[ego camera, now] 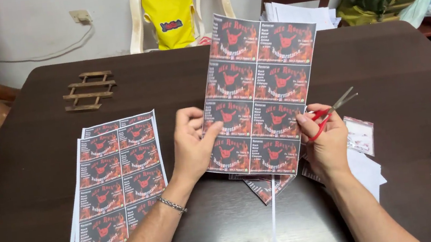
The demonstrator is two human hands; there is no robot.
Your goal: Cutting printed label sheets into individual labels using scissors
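Forearms come up from the bottom edge; thin white paper strip (273, 217) hangs just beyond them, down from the bottom edge of the printed sheet (261, 94). Left hand (192, 145), metal bracelet (171, 204) on the wrist, pinches the sheet's left edge near the bottom, thumb on the front face, fingers curled behind. Sheet is held up off the dark table (382, 64), tilted back, two columns of dark cards with red art. Right hand (326, 143) is closed on red-handled scissors (331, 113), fingers through the loops, blades nearly shut and pointing up-right, just beside the sheet's right edge; cannot tell if the fingers also touch the sheet. Cut cards (266, 185) lie on the table under the sheet. Stack of uncut sheets (117, 181) lies flat left of the left arm. Small clear bag (360, 134) and white paper scraps (367, 174) right of the right hand. Wooden trivet (87, 91) far left. Yellow bag (170, 18) on a white plastic chair (136, 16) behind the table.
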